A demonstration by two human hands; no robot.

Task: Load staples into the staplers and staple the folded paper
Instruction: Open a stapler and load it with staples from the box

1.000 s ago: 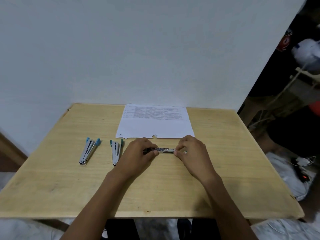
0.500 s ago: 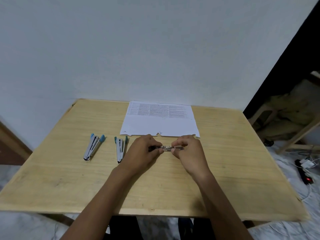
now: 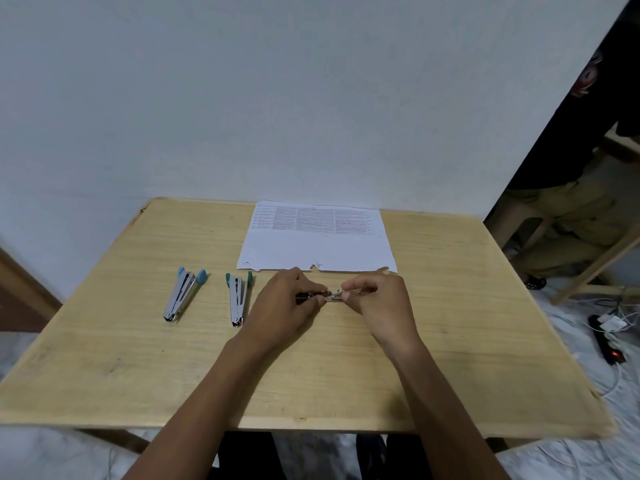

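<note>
A small metal stapler lies between my two hands in the middle of the wooden table. My left hand grips its dark left end. My right hand pinches its right end with curled fingers. Most of this stapler is hidden by my fingers. The folded paper, printed on its far half, lies flat just beyond my hands. A light-blue stapler and a teal stapler lie open on the table to the left, untouched.
The table stands against a white wall. To the right, off the table, are wooden furniture and a black power strip with cables on the floor.
My hands have drawn closer together over the stapler, so less of it shows. The right hand's fingers have curled tighter on its end. The head view shifted a little.
</note>
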